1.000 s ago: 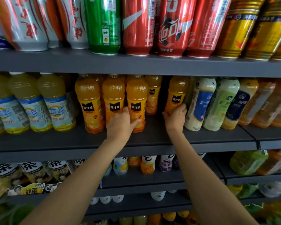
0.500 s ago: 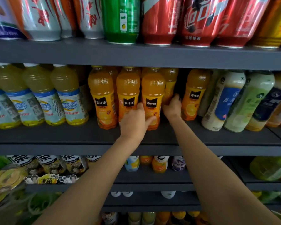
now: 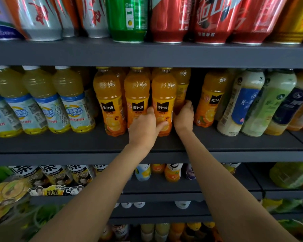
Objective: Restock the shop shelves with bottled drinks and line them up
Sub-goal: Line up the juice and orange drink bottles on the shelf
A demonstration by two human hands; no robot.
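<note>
A second ago the right hand (image 3: 183, 117) was on the lone orange juice bottle (image 3: 211, 100) that stands by the white-and-blue bottle (image 3: 241, 103); it has since left that bottle and crossed the dark gap to a second-row orange juice bottle (image 3: 182, 88) set behind and to the right of the front three, where its fingers now curl round the lower body. The left hand (image 3: 144, 125) has stayed put, wrapped low around the rightmost front-row bottle (image 3: 163, 102), thumb across the label, steadying it on the shelf (image 3: 234, 145). That front-row bottle stands upright, touching its neighbour in a tidy trio, with the pale yellow drinks (image 3: 42, 102) ranged to the left. The lone bottle remains well apart from the group, leaning slightly, so the orange juice facing is not yet a closed line. The shift of the right hand suggests the work has turned from the stray bottle to the one behind, likely to draw it forward into the empty slot. The risk is that pulling it past the front-row bottle nudges that one off its line; the left hand's hold should guard against it. The cans (image 3: 168, 20) above are not involved.
</note>
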